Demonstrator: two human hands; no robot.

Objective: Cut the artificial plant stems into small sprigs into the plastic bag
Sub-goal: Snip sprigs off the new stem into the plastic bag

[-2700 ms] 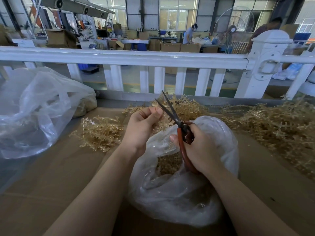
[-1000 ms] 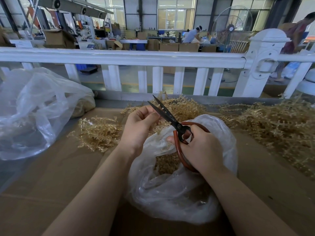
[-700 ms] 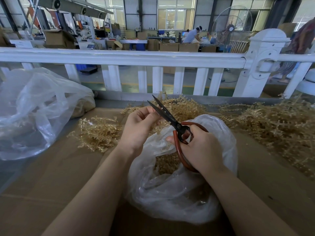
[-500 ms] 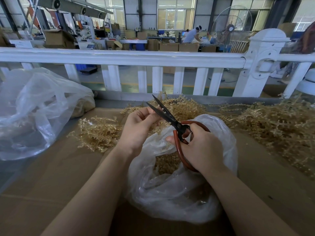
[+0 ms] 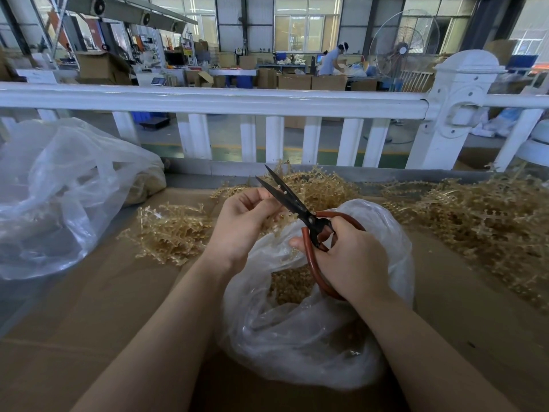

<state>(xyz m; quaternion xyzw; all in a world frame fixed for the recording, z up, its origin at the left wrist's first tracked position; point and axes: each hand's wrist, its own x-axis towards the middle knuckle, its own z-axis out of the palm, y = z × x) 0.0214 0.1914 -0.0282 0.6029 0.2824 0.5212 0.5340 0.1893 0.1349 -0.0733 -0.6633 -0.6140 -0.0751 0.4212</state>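
**Inspector:** Since 2.7 s ago, the black-bladed scissors with red-brown loop handles (image 5: 300, 208) have tilted further left, blades parted, and the worker at the far tables has shifted position.

**Clerk:** State of the hands?

**Inspector:** Left hand (image 5: 243, 224) is curled, fingertips pinching a thin tan artificial plant stem (image 5: 274, 223) right at the blades. Right hand (image 5: 350, 260) grips the scissor handles, thumb over the near loop, fingers through the far one.

**Clerk:** And the receiving container?

**Inspector:** Clear crumpled plastic bag (image 5: 312, 331) sits on the cardboard-covered bench (image 5: 89, 322), directly beneath both hands, mouth open. Small tan cut sprigs (image 5: 289, 285) lie inside it.

**Clerk:** Uncut stock?

**Inspector:** One loose tan heap of stems (image 5: 172, 230) lies left of the bag; a larger heap (image 5: 490, 224) spreads along the right. More stems lie behind the hands, against the bench's rear edge.

**Clerk:** Anything else on the bench?

**Inspector:** Second large clear plastic bag (image 5: 59, 191) at far left, partly filled. White railing fence (image 5: 267, 99) runs behind the bench.
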